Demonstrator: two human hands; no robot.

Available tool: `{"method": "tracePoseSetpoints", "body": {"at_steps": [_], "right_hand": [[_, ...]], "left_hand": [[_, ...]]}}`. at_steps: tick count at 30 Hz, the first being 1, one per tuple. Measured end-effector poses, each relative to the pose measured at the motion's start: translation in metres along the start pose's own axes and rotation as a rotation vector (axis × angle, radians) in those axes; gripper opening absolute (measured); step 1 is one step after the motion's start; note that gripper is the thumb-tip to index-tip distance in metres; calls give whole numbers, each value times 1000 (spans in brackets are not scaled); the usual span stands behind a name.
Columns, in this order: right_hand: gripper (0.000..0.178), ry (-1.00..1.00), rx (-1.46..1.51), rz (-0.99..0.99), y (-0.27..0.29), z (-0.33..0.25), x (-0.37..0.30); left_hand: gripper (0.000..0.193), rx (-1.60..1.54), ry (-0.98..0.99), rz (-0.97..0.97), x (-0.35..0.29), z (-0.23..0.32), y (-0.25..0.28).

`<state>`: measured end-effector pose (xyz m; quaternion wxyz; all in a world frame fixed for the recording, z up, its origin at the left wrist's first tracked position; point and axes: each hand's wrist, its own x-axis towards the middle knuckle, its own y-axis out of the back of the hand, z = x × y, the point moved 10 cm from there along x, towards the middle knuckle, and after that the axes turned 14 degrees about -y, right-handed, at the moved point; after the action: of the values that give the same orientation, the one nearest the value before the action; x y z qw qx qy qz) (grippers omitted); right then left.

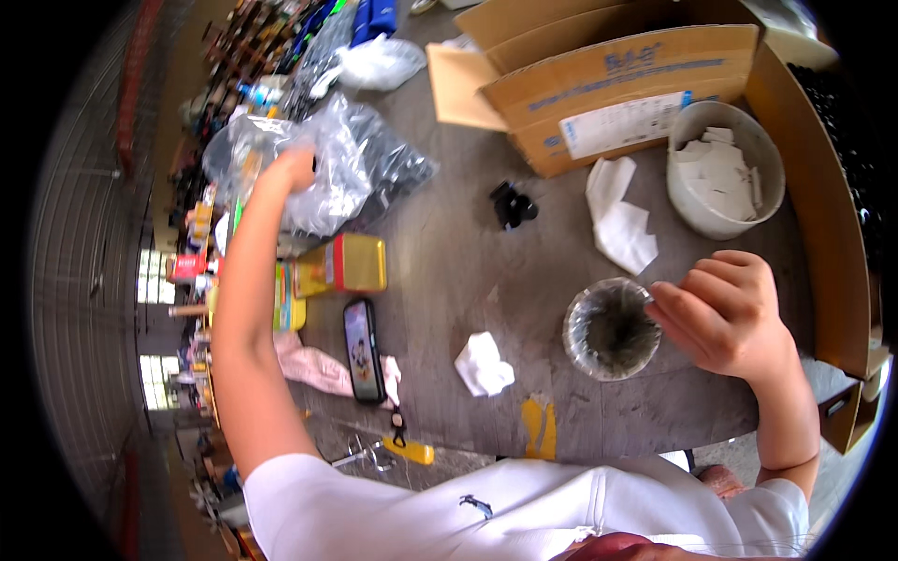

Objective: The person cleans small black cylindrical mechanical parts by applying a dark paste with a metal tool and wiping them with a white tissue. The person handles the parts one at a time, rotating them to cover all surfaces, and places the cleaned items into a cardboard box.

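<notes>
My left hand (297, 168) reaches to the far left, into or against a clear plastic bag (341, 178) with dark pieces inside. Its fingers are mostly hidden by the bag and blur. On the right, my right hand (725, 313) is closed, fingers curled and thumb side toward the rim of a small round bowl (572, 341) lined with clear film. What its fingertips pinch, if anything, is too small to tell. Dark contents or a dark bottom show inside the bowl. A small black plastic part (513, 205) lies alone on the table between my hands.
A cardboard box (645, 75) with raised flaps holds black pieces. Beside it stands a white tub (683, 192) of white scraps. White tissue (622, 220), a crumpled tissue (484, 365), a phone (363, 351) and a yellow-and-red container (360, 263) lie on the table (440, 271).
</notes>
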<state>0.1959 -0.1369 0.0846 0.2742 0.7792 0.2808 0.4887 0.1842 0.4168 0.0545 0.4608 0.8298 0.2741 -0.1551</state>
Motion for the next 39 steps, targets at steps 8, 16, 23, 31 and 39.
{"method": "tracePoseSetpoints", "body": {"at_steps": [8,16,23,31,39], "right_hand": [[21,-9,-26,48,7,10,-4],[20,-11,-22,18,1,5,-3],[17,0,-12,50,4,1,-5],[15,8,-9,84,7,1,-8],[17,8,-18,22,1,-3,-4]], "left_hand": [[39,-199,-33,211,33,16,17],[58,-669,277,339,89,-80,-88],[68,-941,223,548,104,-122,-130],[54,-634,258,629,73,-86,-66],[53,-427,-15,544,40,-66,9]]}}
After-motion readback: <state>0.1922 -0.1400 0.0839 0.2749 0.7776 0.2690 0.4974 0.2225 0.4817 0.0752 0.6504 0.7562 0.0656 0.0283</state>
